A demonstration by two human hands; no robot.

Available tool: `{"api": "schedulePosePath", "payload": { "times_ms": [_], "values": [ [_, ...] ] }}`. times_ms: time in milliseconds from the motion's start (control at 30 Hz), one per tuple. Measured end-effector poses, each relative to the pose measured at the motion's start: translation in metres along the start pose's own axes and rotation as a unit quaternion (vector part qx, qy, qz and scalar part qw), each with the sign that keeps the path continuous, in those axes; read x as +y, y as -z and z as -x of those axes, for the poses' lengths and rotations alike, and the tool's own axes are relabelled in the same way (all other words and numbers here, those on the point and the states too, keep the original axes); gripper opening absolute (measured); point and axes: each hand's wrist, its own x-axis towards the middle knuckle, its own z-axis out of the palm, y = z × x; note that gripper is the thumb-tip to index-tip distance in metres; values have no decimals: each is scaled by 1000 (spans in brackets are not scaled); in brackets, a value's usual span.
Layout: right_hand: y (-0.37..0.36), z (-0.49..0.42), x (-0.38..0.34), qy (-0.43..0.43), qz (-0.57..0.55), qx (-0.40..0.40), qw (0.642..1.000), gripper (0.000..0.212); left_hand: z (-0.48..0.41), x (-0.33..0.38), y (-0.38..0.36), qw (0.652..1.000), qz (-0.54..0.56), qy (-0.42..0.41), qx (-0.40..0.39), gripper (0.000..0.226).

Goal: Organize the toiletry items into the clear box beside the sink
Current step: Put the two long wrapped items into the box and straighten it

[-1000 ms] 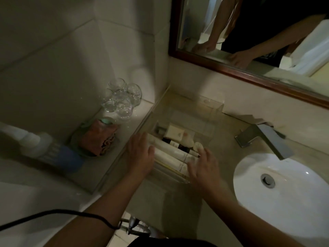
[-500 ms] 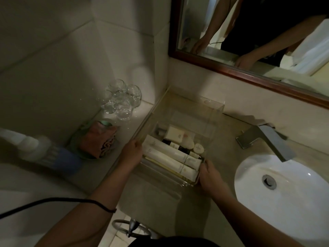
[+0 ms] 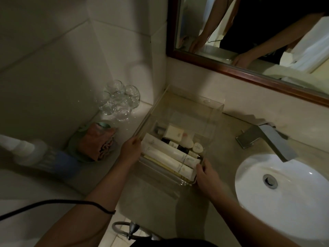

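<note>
Overall: dim, grainy, colours muted.
Brightest: sink (image 3: 284, 198) bowl, white with small glints near its drain.
Light patch: soft pool on the wall left of the mirror (image 3: 249, 41), sparkles on the glasses (image 3: 119, 102) below it.
Shadows: dark band on the counter (image 3: 156, 202) left of the sink, under the forearms.
Blur: bottle (image 3: 41, 155) far left of the sink is smeared, out of focus.
Distortion: wide-angle; mirror frame and wall tiles bow and tilt.

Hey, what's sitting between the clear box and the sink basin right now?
In the head view, only bare beige countertop lies between the clear box and the sink; the right hand grips the box's near corner.
</note>
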Motion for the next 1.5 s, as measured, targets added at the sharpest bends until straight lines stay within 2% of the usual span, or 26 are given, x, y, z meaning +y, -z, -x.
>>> {"api": "schedulePosePath", "payload": {
  "times_ms": [233,367,633,833,1100,1300,1500],
  "values": [
    [3,-8,-11,22,-26,31,999,26,-15,-1,-3,1000,6,16,-1,49],
    [4,-13,-12,25,-27,41,998,24,-12,16,-4,1000,4,15,-7,36],
    [2,-15,-12,32,-52,50,997,27,-14,15,-6,999,35,12,11,34],
    [14,-25,-13,50,-28,89,994,15,-12,14,-17,996,76,16,35,31],
    [21,-29,-15,52,-52,93,993,14,-10,13,-20,997,75,23,19,37],
    [14,-32,-14,47,-50,99,993,12,-8,16,-20,997,71,-3,14,42],
    [21,-38,-24,46,-39,116,991,17,-20,27,-23,999,48,-17,-8,32]
  ]
}}
